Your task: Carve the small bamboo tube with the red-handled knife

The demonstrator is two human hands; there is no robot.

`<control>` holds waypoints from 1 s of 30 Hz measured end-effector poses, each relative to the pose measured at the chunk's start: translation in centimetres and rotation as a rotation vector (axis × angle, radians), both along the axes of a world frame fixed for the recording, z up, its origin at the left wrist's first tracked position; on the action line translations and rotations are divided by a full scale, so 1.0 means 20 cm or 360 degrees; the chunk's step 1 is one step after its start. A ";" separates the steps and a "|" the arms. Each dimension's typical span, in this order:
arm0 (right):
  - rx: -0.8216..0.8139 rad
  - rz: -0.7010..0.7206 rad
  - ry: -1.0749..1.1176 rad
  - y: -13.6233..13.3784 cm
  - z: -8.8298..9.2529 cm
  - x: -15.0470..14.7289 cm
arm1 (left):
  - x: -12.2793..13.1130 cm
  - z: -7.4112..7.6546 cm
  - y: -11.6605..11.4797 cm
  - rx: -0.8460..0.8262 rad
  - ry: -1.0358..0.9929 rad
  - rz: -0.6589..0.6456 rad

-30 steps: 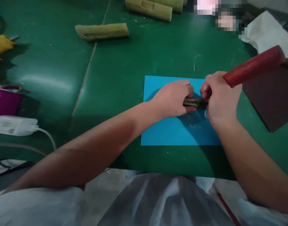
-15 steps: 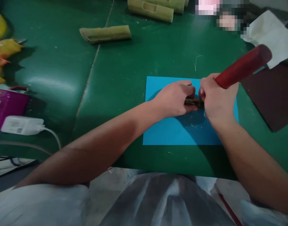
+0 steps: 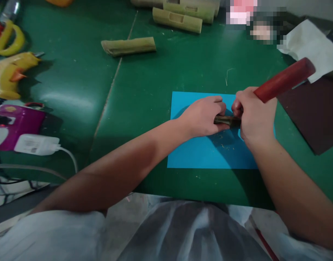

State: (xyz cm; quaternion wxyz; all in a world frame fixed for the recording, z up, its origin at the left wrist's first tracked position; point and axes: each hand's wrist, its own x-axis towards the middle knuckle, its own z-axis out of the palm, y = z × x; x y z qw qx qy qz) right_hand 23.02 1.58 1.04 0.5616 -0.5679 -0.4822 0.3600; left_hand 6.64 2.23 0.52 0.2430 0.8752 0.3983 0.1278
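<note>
Between left grip point(image 3: 203, 116) and right grip point(image 3: 255, 116) (on red handle point(image 3: 284, 79)), bamboo piece point(image 3: 227, 120)

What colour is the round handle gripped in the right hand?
Dark red; the round handle sticks out of the right hand, head view.

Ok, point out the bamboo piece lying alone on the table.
The slotless piece across the table seam. The slotted ones are bunched at the far edge; the left hand holds a small dark one, the right hand a red-handled tool.

The red handle point(image 3: 283, 79) in the right hand point(image 3: 255, 117) has tipped slightly steeper; the glue gun point(image 3: 8, 74) shows fully.
</note>
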 end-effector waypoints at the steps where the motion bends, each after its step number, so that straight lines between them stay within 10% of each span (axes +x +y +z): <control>1: -0.0007 0.0013 -0.0019 0.00 0.00 0.00 | 0.00 0.00 0.00 -0.0013 0.0005 0.0001; 30: 0.0101 0.0045 0.0017 -0.02 -0.01 0.00 | -0.01 -0.02 0.00 0.0088 0.0028 -0.0015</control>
